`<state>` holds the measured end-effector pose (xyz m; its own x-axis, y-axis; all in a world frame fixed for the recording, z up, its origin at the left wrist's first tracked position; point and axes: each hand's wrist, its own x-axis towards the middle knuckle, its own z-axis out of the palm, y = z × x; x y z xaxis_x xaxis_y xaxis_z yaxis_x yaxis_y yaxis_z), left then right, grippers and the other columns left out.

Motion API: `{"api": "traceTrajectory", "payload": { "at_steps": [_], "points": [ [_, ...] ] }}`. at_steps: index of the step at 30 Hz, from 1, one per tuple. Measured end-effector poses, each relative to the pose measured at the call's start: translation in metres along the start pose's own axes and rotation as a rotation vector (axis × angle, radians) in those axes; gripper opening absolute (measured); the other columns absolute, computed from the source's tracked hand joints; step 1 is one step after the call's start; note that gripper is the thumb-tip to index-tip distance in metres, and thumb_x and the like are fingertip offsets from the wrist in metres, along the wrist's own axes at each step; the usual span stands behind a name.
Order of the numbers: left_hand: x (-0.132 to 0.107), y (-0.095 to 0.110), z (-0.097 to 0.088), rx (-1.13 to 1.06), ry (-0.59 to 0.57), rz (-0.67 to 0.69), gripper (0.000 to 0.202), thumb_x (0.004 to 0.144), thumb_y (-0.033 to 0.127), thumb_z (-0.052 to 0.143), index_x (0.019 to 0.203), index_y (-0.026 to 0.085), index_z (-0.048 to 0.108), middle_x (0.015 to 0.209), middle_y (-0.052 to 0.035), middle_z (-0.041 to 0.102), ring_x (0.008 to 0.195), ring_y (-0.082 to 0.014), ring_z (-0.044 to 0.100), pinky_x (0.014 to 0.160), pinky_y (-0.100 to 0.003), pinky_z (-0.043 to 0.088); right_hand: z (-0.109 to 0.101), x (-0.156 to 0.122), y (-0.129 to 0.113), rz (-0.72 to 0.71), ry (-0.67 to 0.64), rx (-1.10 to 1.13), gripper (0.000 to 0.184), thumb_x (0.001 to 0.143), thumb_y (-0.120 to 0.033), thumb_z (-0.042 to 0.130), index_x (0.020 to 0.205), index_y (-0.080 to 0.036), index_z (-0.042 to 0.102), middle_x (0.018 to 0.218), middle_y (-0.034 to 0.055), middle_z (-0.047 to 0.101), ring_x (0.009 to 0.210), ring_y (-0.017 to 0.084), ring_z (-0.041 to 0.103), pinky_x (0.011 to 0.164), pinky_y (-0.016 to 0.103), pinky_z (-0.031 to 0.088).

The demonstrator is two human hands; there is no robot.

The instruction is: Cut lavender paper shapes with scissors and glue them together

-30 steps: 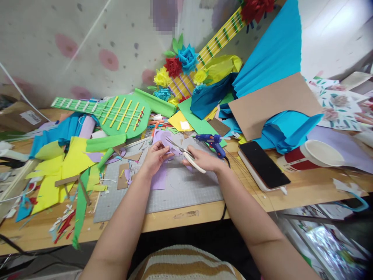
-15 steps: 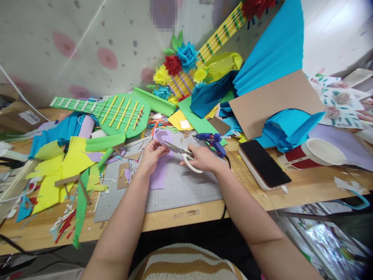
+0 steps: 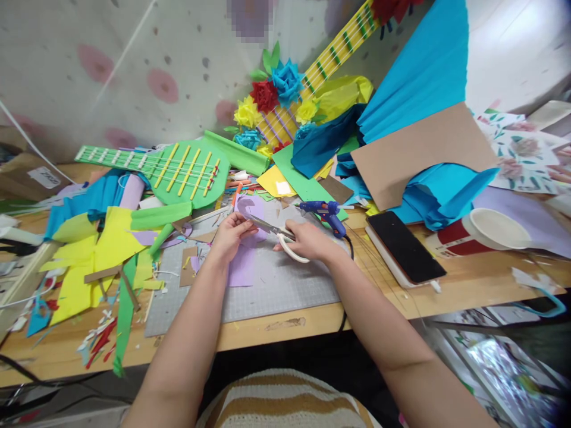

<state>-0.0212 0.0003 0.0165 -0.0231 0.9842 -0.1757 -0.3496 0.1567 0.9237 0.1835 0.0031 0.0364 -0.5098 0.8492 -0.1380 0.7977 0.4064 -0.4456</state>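
Observation:
My right hand is closed round the white handles of a pair of scissors, whose blades point left toward my other hand. Pinched in the fingertips of my left hand is a small piece of purple paper with a curved outline. The blades lie at that piece, close to my left fingers; where exactly they meet the paper is too small to make out. Beneath both hands, a larger purple sheet lies on the grey cutting mat.
A blue glue gun lies just beyond my right hand, its cord running down the mat's edge. Further right are a phone and a paper cup. A green paper guitar and yellow scraps lie to the left.
The scissor blades look closer together than before. Both hands stay in nearly the same place, and the whole view has shifted very slightly.

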Motion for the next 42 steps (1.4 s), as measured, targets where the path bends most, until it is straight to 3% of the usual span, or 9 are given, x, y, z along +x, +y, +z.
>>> {"api": "traceTrajectory", "payload": {
  "at_steps": [11, 19, 25, 31, 42],
  "points": [
    [-0.001, 0.005, -0.001, -0.033, -0.032, -0.050, 0.030, 0.049, 0.021, 0.078, 0.069, 0.014, 0.056, 0.064, 0.0020, 0.062, 0.056, -0.0067, 0.058, 0.056, -0.017, 0.051, 0.001, 0.002, 0.001, -0.030, -0.033, 0.106, 0.045, 0.072, -0.062, 0.051, 0.082, -0.018, 0.048, 0.068, 0.0001, 0.052, 0.058, 0.012, 0.042, 0.052, 0.022, 0.024],
    [-0.004, 0.010, 0.002, -0.063, -0.074, -0.066, 0.030, 0.050, 0.020, 0.078, 0.070, 0.014, 0.057, 0.065, 0.0015, 0.061, 0.055, -0.0077, 0.058, 0.057, -0.020, 0.051, -0.004, 0.002, 0.007, -0.064, -0.084, 0.224, 0.042, 0.070, -0.060, 0.053, 0.079, -0.020, 0.046, 0.071, -0.0015, 0.053, 0.065, 0.012, 0.046, 0.056, 0.021, 0.028],
    [-0.004, 0.004, 0.009, -0.067, -0.010, 0.039, 0.030, 0.051, 0.025, 0.078, 0.071, 0.015, 0.057, 0.066, 0.0022, 0.061, 0.060, -0.0090, 0.059, 0.059, -0.021, 0.051, -0.003, 0.000, 0.004, -0.035, -0.047, 0.174, 0.046, 0.071, -0.064, 0.048, 0.081, -0.019, 0.047, 0.071, -0.0001, 0.054, 0.063, 0.012, 0.045, 0.054, 0.022, 0.027],
    [-0.002, 0.000, 0.010, -0.082, 0.032, -0.006, 0.025, 0.054, 0.020, 0.075, 0.069, 0.014, 0.056, 0.062, 0.0038, 0.057, 0.054, -0.0058, 0.056, 0.057, -0.017, 0.050, 0.002, 0.003, 0.003, -0.032, -0.035, 0.145, 0.046, 0.073, -0.064, 0.047, 0.084, -0.019, 0.049, 0.073, 0.0018, 0.055, 0.062, 0.013, 0.044, 0.054, 0.022, 0.026],
    [-0.004, 0.000, 0.014, -0.158, 0.071, -0.038, 0.015, 0.062, 0.013, 0.070, 0.072, 0.014, 0.059, 0.069, 0.0022, 0.061, 0.060, -0.0062, 0.060, 0.061, -0.017, 0.051, 0.002, 0.003, -0.002, 0.005, -0.031, 0.130, 0.042, 0.074, -0.061, 0.048, 0.082, -0.019, 0.047, 0.074, 0.0021, 0.057, 0.062, 0.013, 0.046, 0.053, 0.022, 0.027]
  ]
}}
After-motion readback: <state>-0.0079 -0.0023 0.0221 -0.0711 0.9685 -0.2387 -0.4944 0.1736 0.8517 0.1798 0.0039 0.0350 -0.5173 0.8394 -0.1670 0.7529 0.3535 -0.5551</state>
